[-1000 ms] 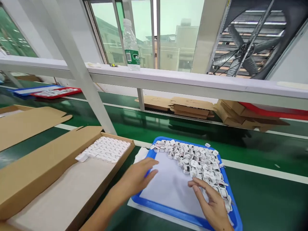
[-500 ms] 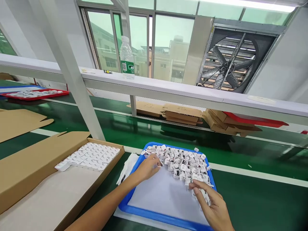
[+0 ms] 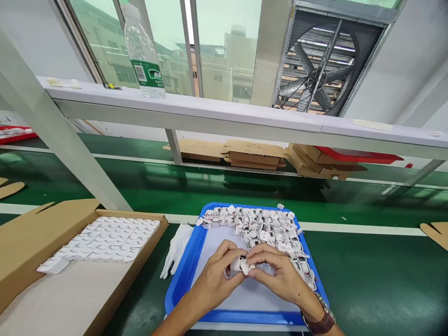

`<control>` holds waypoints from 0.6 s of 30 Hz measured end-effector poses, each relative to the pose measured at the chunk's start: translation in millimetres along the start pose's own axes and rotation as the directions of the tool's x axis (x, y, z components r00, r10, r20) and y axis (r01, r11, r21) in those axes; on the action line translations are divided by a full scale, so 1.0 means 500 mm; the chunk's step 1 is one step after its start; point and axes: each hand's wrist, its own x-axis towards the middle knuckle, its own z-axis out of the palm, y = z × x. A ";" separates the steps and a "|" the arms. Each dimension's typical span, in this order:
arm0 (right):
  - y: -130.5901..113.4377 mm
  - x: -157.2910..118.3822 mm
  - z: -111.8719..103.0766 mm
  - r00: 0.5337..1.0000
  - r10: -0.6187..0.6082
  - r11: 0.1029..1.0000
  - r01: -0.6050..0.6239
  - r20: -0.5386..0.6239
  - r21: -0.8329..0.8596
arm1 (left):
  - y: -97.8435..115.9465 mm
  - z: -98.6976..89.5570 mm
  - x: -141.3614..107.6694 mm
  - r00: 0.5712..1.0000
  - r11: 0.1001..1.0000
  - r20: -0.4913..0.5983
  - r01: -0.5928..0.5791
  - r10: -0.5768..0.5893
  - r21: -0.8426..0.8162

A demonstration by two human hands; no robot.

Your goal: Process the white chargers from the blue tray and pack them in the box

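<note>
Over the near half of a blue tray (image 3: 245,317), my left hand (image 3: 222,273) grips a small white plastic part (image 3: 241,265). My right hand (image 3: 280,270), with a watch on its wrist, pinches the same part from the other side, at a small lid-like flap. The fingers hide much of the part, so its exact kind cannot be made out. Many similar small white parts (image 3: 266,228), some with dark insides, lie in rows across the far and right sides of the tray.
Left of the tray lies a white glove (image 3: 177,249). Further left, a cardboard box (image 3: 129,280) holds rows of white pieces (image 3: 108,238). A slanting white post (image 3: 70,135) and a ledge with a plastic bottle (image 3: 145,56) stand behind. Flattened cartons (image 3: 255,149) lie beyond.
Both hands have moved from the rows of parts to the tray's near middle and come together on one white part. The camera view has shifted right and down.
</note>
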 end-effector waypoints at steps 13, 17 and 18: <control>0.012 -0.037 0.020 0.995 -0.103 0.986 0.101 -0.006 -0.133 | 0.004 -0.019 -0.026 0.990 0.957 0.096 0.125 -0.103 -0.263; 0.002 -0.034 0.033 0.987 -0.143 0.978 0.130 -0.070 -0.161 | 0.003 -0.001 -0.026 0.994 0.976 -0.078 0.053 -0.071 -0.212; 0.000 -0.033 0.038 0.985 -0.141 0.979 0.124 -0.097 -0.159 | 0.002 0.005 -0.028 0.992 0.981 -0.118 0.027 -0.050 -0.191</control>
